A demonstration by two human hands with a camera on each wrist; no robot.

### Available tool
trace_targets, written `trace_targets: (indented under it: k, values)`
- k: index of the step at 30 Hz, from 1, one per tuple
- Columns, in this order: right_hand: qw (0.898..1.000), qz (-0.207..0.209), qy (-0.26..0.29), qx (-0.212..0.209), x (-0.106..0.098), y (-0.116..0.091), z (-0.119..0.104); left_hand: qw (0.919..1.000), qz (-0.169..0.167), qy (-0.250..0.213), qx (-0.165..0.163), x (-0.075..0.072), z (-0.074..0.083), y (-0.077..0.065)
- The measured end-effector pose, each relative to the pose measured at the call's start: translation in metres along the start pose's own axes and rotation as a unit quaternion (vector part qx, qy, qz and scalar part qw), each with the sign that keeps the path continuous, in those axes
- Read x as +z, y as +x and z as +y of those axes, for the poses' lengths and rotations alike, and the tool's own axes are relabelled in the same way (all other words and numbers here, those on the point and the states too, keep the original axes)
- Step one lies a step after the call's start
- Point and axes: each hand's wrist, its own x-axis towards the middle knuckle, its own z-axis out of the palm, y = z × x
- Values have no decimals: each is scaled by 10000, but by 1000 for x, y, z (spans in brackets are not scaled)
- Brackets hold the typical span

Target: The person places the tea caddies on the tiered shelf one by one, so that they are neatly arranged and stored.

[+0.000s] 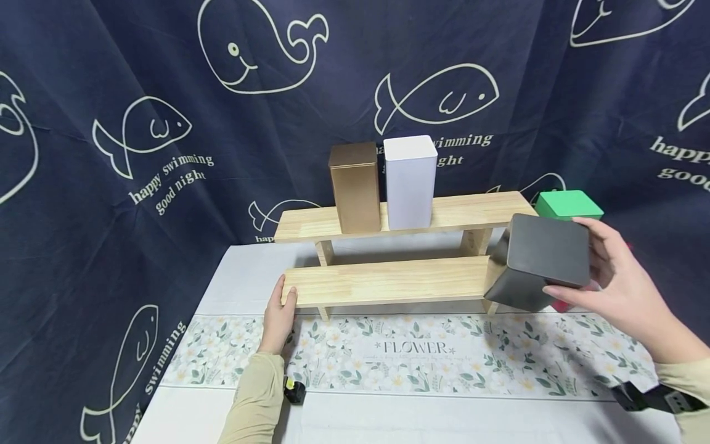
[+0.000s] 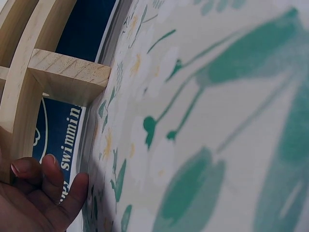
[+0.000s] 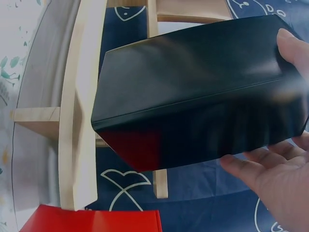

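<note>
My right hand [image 1: 627,290] grips a black rectangular box [image 1: 549,243], its thumb on one side and its fingers on the other. The box is tilted at the right end of a two-tier wooden shelf [image 1: 388,280], overlapping the end of the lower board in the head view; whether it touches the wood I cannot tell. My left hand [image 1: 279,317] holds the left end of that lower board, with the thumb at its front corner. On the upper board stand a brown box [image 1: 356,191] and, just to its right, a white box [image 1: 410,185], both upright.
Beyond the shelf's right end is a green box [image 1: 568,203]. A red box [image 3: 96,220] lies by that end, mostly hidden in the head view. A floral strip [image 1: 388,364] runs along the table in front, and a dark printed curtain [image 1: 277,135] hangs behind.
</note>
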Motion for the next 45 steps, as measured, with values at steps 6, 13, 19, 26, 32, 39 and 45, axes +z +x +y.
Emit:
trace_targets:
  k: [6,13,19,26,32,39,45]
  values:
    - [9975,-85,680,-196,6,12,1,10000,14,39,-36,1,1,0]
    - [9921,-286,1141,-428,11,28,-2,10000,48,68,-13,1,0,0]
    - [9903,-336,1268,-448,17,39,-4,9999,48,126,-26,0,1,1]
    - [9923,-328,1124,-413,20,51,-6,9999,36,90,-28,0,1,0]
    - [9989,-241,304,-272,23,62,-5,10000,42,38,-39,0,1,0]
    - [9995,-171,-209,-149,25,72,-2,10000,5,-14,-13,2,-2,0]
    - [9994,-152,101,-282,29,79,3,10000,40,-3,-11,1,-2,0]
